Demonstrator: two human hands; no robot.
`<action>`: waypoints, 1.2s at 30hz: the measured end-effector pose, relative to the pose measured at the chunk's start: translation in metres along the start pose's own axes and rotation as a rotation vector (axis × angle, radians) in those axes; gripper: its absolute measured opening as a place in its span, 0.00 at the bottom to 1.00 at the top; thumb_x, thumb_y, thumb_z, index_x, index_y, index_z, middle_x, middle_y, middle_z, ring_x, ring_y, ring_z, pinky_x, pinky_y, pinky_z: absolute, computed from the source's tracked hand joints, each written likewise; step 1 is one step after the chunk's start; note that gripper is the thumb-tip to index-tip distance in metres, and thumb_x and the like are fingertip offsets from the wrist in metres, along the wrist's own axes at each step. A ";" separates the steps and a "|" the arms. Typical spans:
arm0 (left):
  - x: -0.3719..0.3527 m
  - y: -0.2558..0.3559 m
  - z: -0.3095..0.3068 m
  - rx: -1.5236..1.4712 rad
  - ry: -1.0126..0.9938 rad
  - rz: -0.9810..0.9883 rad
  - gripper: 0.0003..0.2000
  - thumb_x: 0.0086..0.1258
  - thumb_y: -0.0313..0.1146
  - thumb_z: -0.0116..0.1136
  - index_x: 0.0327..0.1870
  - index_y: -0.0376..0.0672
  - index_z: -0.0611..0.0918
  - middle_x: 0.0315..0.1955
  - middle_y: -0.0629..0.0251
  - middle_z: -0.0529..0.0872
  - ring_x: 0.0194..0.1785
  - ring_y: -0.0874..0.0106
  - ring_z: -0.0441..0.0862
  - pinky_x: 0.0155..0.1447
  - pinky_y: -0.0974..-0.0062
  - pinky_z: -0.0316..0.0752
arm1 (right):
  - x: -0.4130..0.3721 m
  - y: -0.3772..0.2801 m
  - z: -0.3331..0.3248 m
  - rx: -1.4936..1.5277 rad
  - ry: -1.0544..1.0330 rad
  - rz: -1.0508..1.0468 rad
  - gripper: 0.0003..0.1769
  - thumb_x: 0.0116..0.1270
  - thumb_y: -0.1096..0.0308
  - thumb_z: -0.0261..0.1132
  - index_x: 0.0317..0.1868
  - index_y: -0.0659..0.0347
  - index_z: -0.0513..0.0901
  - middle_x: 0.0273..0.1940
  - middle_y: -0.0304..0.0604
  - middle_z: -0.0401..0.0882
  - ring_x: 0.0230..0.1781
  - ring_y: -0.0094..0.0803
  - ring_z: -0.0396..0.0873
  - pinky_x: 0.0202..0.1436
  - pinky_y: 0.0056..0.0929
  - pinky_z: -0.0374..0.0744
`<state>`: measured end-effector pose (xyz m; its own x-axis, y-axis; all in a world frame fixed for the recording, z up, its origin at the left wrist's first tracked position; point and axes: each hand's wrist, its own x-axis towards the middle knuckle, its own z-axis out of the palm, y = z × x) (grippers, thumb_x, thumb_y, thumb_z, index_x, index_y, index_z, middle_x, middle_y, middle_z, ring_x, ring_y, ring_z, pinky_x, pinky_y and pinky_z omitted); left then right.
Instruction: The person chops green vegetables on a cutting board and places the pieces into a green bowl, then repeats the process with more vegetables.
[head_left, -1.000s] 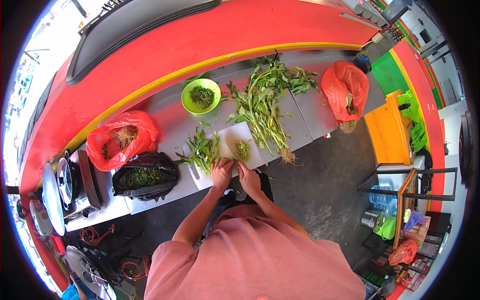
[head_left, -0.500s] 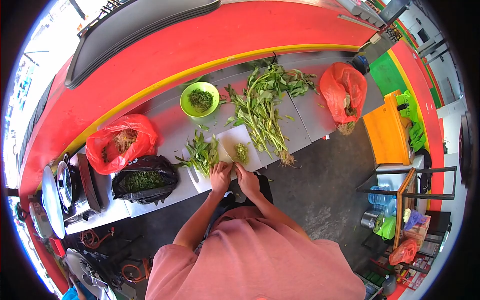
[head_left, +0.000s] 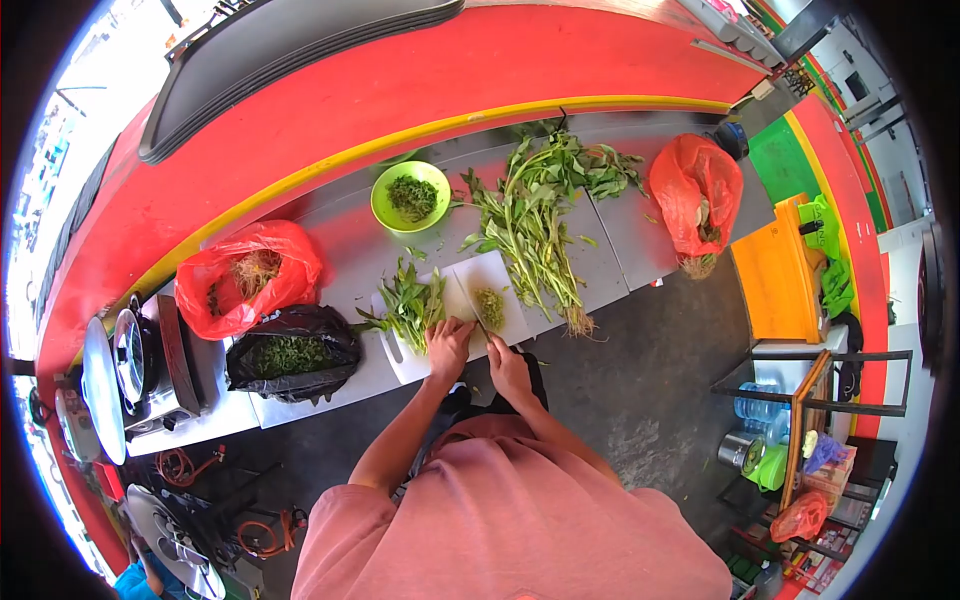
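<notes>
My left hand (head_left: 449, 346) presses on the stem end of a leafy green bunch (head_left: 413, 302), its fingers closed round the stems. To its right, my right hand (head_left: 510, 371) grips a knife (head_left: 472, 307), whose thin blade reaches up across the white cutting board (head_left: 401, 362). Right beside the blade lies a small heap of chopped green stems (head_left: 490, 309). The knife's handle is mostly hidden in my fingers.
Uncut leafy stalks with roots (head_left: 535, 235) spread over the metal table. Behind the board stands a lime-green bowl (head_left: 382, 208) of chopped greens. Left are a red plastic bag (head_left: 205, 290) and a black bag (head_left: 345, 340) of greens; another red bag (head_left: 690, 195) sits right.
My hands have moved apart, the right one shifting right and down with the knife, the blade now closer to the chopped heap. The whole view has shifted slightly.
</notes>
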<state>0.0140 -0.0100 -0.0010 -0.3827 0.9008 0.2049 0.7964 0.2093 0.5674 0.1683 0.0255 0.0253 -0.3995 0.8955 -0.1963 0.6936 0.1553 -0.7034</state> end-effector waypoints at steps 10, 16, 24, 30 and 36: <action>-0.001 -0.003 -0.002 -0.009 0.005 0.051 0.10 0.67 0.31 0.64 0.47 0.54 0.91 0.38 0.72 0.84 0.47 0.67 0.81 0.54 0.62 0.68 | 0.004 -0.002 0.004 -0.134 -0.007 -0.033 0.20 0.80 0.52 0.55 0.67 0.43 0.77 0.31 0.60 0.85 0.32 0.63 0.84 0.35 0.59 0.82; -0.001 -0.008 0.000 -0.029 0.026 0.075 0.11 0.66 0.30 0.65 0.48 0.54 0.91 0.38 0.73 0.85 0.47 0.67 0.81 0.54 0.62 0.68 | 0.016 -0.010 0.005 -0.102 0.013 -0.030 0.19 0.80 0.52 0.54 0.66 0.43 0.78 0.32 0.59 0.86 0.32 0.64 0.84 0.35 0.59 0.81; -0.001 -0.002 -0.006 -0.005 0.000 0.063 0.09 0.66 0.32 0.66 0.46 0.53 0.91 0.40 0.74 0.86 0.46 0.67 0.81 0.54 0.64 0.68 | 0.012 -0.007 0.006 -0.148 0.009 -0.056 0.20 0.81 0.51 0.53 0.67 0.41 0.78 0.31 0.59 0.86 0.32 0.63 0.85 0.34 0.58 0.82; 0.003 -0.004 -0.005 -0.063 0.021 0.045 0.08 0.67 0.33 0.66 0.45 0.53 0.91 0.39 0.74 0.86 0.46 0.67 0.81 0.53 0.63 0.69 | 0.009 -0.008 0.006 -0.145 0.032 -0.051 0.19 0.81 0.52 0.55 0.66 0.42 0.78 0.30 0.58 0.86 0.30 0.61 0.84 0.32 0.58 0.81; -0.002 0.001 -0.008 -0.031 0.025 0.049 0.07 0.67 0.33 0.66 0.44 0.52 0.91 0.38 0.74 0.86 0.45 0.67 0.81 0.53 0.63 0.69 | 0.011 -0.001 0.010 -0.187 0.010 -0.087 0.20 0.81 0.50 0.53 0.68 0.40 0.77 0.29 0.57 0.86 0.30 0.61 0.85 0.32 0.57 0.82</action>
<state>0.0115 -0.0147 0.0054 -0.3553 0.8999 0.2527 0.8000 0.1530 0.5801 0.1575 0.0313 0.0171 -0.4576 0.8793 -0.1322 0.7560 0.3065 -0.5783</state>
